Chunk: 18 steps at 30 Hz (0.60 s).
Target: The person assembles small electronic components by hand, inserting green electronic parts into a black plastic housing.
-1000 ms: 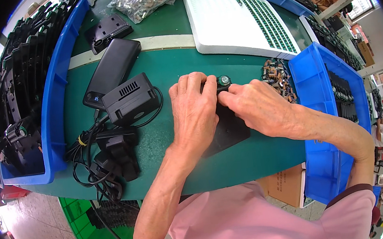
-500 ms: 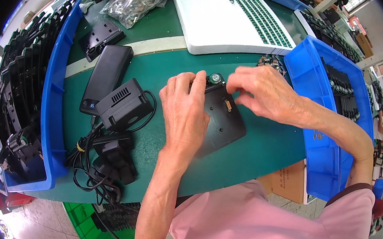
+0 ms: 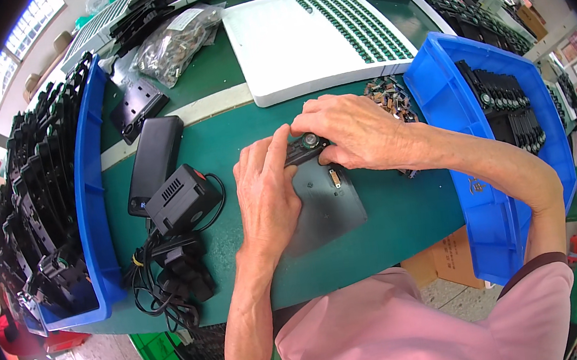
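- currently, black panel (image 3: 327, 207) lies on the green tabletop (image 3: 407, 220), inward of its near edge.
- left hand (image 3: 266, 186): fingers bent close together, gripping the left end of the panel's far bar (image 3: 297, 152).
- right hand (image 3: 354, 131): thumb and forefinger slightly parted around the bar's right end.
- small-parts pile (image 3: 387, 97): toward tabletop's right edge, by blue bin (image 3: 487, 235).

Black panel (image 3: 325, 209): smooth plastic, low sheen. Right blue bin (image 3: 495, 236): glossy plastic. White tray (image 3: 280, 46): matt, foam-like from where I stand. Bag (image 3: 173, 51): crinkly clear plastic. Shirt (image 3: 405, 330): matt cloth.
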### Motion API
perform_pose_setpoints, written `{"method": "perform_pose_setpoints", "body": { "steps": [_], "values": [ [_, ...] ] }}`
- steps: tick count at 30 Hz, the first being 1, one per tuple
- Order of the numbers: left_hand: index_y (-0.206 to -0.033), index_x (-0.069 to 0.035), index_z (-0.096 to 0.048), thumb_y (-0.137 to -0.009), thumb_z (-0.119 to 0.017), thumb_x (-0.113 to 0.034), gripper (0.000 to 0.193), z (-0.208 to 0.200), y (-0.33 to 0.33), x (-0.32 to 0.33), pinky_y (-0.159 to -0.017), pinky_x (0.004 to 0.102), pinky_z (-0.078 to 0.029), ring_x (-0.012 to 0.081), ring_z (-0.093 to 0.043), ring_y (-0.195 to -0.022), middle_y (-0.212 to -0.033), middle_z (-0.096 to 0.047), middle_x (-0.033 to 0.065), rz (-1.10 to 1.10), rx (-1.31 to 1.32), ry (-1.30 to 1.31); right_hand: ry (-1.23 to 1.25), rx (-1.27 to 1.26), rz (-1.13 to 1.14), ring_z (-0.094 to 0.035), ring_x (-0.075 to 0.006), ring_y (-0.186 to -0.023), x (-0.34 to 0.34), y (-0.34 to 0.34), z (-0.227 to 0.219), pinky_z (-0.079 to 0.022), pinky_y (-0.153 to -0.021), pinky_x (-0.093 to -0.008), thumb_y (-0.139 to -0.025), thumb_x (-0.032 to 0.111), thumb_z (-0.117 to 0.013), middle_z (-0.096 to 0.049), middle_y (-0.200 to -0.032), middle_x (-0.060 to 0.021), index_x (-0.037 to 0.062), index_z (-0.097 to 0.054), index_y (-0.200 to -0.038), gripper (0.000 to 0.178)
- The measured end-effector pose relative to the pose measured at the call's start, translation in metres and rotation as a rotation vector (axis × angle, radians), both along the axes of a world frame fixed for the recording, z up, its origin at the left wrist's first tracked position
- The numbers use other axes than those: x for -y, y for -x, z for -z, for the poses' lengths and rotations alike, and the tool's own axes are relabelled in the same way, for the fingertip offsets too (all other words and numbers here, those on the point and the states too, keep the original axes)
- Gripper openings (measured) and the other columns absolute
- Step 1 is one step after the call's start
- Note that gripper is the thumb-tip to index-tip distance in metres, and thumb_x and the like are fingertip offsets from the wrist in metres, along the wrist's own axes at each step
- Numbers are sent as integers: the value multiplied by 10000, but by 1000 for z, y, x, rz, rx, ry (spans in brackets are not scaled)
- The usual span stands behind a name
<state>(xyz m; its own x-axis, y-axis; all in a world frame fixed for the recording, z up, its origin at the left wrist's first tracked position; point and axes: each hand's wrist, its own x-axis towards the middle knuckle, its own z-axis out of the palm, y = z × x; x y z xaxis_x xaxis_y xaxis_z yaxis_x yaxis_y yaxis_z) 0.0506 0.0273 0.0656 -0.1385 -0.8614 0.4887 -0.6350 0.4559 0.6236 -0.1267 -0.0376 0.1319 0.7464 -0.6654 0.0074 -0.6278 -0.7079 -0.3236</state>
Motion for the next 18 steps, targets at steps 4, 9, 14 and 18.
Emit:
{"method": "perform_pose_setpoints", "body": {
  "steps": [4, 9, 14, 18],
  "values": [
    [-1296, -11, -559, -739, -631, 112, 575, 4, -2, 0, -916, 429, -444, 345, -567, -1035, -1108, -610, 149, 17, 23, -8, 114, 2, -69, -643, -369, -862, 1, -1, 8, -539, -737, -454, -685, 9, -717, -623, -874, -188, -26, -600, -866, 218],
    [-1311, -12, -557, -736, -665, 102, 597, 0, -2, 2, -941, 436, -441, 347, -565, -1082, -1180, -597, 163, 66, -30, -53, 138, 26, -86, -589, -353, -869, 2, 7, 9, -473, -747, -457, -713, 40, -733, -571, -849, -143, -14, -580, -922, 265],
    [-1343, 9, -537, -783, -661, 34, 574, -16, 0, 1, -1033, 383, -414, 308, -559, -1172, -1266, -588, 173, -100, -207, 72, 302, 143, -87, -601, -378, -847, 3, 44, -5, -464, -741, -495, -720, 90, -719, -604, -818, -158, -1, -601, -914, 245],
    [-1401, -24, -497, -907, -624, -112, 517, -6, -4, -1, -1038, 390, -370, 245, -535, -1191, -1252, -570, 109, -129, -359, -17, 231, 183, 207, -655, -380, -837, -6, 94, -61, -500, -752, -465, -677, 83, -704, -681, -828, -199, -23, -665, -943, 289]
  ]
}}
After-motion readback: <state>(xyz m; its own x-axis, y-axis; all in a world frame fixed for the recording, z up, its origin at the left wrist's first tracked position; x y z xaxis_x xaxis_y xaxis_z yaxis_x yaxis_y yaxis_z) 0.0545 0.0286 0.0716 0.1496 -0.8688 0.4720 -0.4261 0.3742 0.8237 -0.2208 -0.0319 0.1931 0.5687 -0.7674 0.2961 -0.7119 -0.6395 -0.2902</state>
